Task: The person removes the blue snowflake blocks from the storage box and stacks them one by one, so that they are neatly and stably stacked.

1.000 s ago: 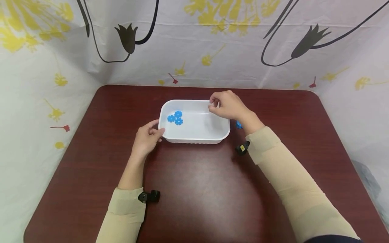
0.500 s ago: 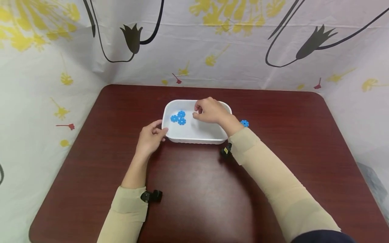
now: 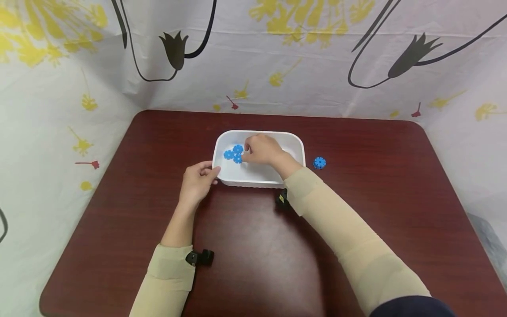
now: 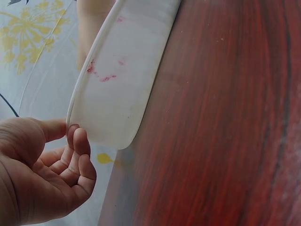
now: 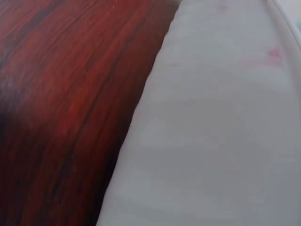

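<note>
A white plastic tray point(image 3: 273, 176) sits on the table. My left hand point(image 3: 196, 182) pinches its left rim between thumb and fingers, seen closely in the left wrist view, where the tray's outer wall point(image 4: 120, 89) shows. Inside the tray, near the left end, lie three flat blue notched discs point(image 3: 228, 154) side by side. My right hand point(image 3: 263, 150) reaches into the tray over its near rim, thumb and forefinger apart, fingertips right at the discs. To the right of the tray stands a small pile of similar blue discs point(image 3: 319, 163).
The tray rests toward the back of a dark red wood-grain table point(image 3: 245, 264). A white cloth point(image 3: 313, 79) with printed flowers hangs behind and at both sides. Only the tray's outer side point(image 5: 211, 117) and the tabletop point(image 5: 70, 94) show in the right wrist view.
My right hand has moved left, from the tray's right end to the blue discs. The pile at the right has come into full view. My left hand keeps its hold on the rim.
</note>
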{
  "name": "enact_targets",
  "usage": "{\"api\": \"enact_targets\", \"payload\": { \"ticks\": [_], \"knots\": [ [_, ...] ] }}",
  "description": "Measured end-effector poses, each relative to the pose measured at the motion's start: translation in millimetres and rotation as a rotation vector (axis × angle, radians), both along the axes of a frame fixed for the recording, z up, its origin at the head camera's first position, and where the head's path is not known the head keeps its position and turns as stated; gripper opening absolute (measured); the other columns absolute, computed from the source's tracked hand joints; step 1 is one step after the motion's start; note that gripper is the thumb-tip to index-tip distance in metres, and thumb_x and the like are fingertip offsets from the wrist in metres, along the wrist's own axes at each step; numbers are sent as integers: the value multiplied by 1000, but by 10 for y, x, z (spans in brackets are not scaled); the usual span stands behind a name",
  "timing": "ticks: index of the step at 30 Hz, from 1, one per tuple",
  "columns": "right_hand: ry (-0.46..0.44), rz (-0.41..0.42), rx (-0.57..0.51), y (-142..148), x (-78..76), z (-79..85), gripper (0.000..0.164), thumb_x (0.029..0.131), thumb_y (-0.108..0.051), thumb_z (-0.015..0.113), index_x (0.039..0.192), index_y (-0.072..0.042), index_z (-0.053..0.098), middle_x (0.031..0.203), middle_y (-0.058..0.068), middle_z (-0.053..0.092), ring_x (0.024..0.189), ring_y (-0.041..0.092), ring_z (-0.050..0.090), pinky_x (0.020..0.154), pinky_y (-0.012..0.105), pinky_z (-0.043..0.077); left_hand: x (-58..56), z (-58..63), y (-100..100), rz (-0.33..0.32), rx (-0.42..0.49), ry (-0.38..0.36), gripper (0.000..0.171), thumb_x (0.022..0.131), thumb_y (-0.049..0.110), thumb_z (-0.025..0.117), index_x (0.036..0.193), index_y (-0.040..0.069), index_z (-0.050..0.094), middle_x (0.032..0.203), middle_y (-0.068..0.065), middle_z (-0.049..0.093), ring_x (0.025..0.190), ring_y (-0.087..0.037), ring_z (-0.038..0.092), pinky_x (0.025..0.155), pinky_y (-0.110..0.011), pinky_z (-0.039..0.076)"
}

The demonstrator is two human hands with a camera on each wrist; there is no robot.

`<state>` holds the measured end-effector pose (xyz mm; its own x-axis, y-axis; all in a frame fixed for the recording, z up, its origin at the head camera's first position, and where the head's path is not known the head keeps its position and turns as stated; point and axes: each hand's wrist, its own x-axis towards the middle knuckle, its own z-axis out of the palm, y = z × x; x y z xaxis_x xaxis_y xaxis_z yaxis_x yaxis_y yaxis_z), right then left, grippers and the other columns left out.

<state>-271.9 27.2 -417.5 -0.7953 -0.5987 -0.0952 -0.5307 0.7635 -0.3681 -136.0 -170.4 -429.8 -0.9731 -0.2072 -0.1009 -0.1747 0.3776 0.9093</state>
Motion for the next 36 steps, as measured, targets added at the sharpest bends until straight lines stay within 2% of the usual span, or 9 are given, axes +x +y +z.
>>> {"api": "enact_targets", "payload": {
  "ticks": [7, 12, 15, 19, 27, 36],
  "knots": [
    [-32, -7, 55, -97, 8, -56, 27, 85, -32, 78, 95, -8, 69, 84, 5, 63, 85, 21, 55, 77, 37, 47, 0, -1, 9, -5, 9, 1, 35, 99, 20, 68, 126, -3, 67, 87, -17, 73, 79, -34, 70, 61, -23, 47],
    [0, 0, 142, -186, 26, -73, 33, 86, -41, 76, 87, -10, 66, 87, 4, 62, 87, 21, 54, 80, 39, 49, -2, 4, 11, -10, 16, 4, 35, 99, 19, 68, 125, -3, 67, 87, -18, 73, 78, -35, 70, 62, -22, 47],
    [30, 16, 190, -246, 45, -66, 36, 87, -45, 75, 88, -10, 66, 89, 4, 62, 87, 21, 55, 82, 41, 50, -3, 6, 15, -7, 20, 1, 34, 99, 19, 68, 125, -3, 67, 86, -18, 73, 78, -35, 70, 62, -22, 48],
    [47, 25, 232, -291, 67, -59, 34, 89, -42, 75, 94, -9, 67, 92, 4, 63, 89, 20, 56, 83, 42, 52, -6, 2, 20, -10, 13, -11, 34, 99, 19, 68, 125, -2, 67, 87, -19, 73, 79, -34, 70, 63, -22, 48],
    [49, 24, 231, -280, 78, -55, 35, 83, -39, 77, 96, -8, 65, 88, 4, 61, 84, 21, 56, 79, 39, 50, -8, -2, 6, -6, 12, -14, 34, 99, 20, 67, 126, -2, 67, 87, -18, 73, 79, -34, 70, 63, -23, 48],
    [60, 29, 232, -182, 73, -20, 39, 76, -46, 78, 85, -12, 62, 85, 4, 60, 81, 21, 54, 73, 39, 48, 0, 4, -11, -8, 11, -27, 35, 100, 20, 67, 127, -1, 66, 87, -17, 73, 77, -30, 69, 62, -24, 48]
  ]
}}
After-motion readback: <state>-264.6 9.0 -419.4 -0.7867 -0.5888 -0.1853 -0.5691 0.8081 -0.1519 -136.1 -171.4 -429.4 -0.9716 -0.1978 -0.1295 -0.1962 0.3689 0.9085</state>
